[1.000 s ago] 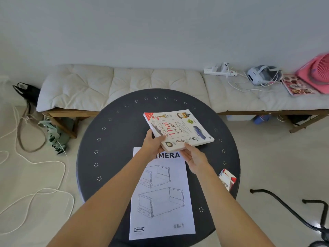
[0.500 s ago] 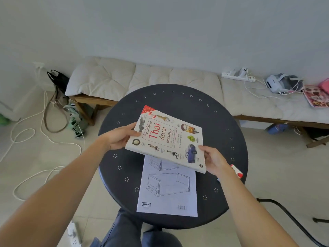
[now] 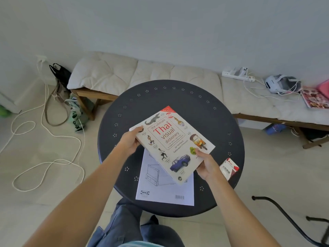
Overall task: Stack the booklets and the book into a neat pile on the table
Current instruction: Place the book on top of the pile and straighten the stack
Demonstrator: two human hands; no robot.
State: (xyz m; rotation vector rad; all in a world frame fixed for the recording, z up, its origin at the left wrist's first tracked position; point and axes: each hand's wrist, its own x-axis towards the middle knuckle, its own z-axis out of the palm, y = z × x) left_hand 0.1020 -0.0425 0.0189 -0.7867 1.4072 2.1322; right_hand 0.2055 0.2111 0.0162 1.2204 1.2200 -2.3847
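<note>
- Centre of frame: book (image 3: 173, 143) gripped at both ends above the round dark table (image 3: 204, 111). Left hand (image 3: 129, 142) clamped on its upper-left corner, thumb on the cover. Right hand (image 3: 207, 165) clamped on its lower-right edge.
- Book sits skewed over the booklet (image 3: 165, 191), which lies flat at lower centre. Whether the book touches it: cannot tell.
- Step in hand, judged: square the book to the booklet. Rotate until edges run parallel, lower flat, then release both hands together.
- Risk: thin paper may slide on the smooth top.
- Materials: glossy softcover, thick rectangular block; booklet matte white, thin; tabletop has small perforated clusters round the rim.
- Small red-and-white carton (image 3: 228, 168) at right edge, apart from the pile.
</note>
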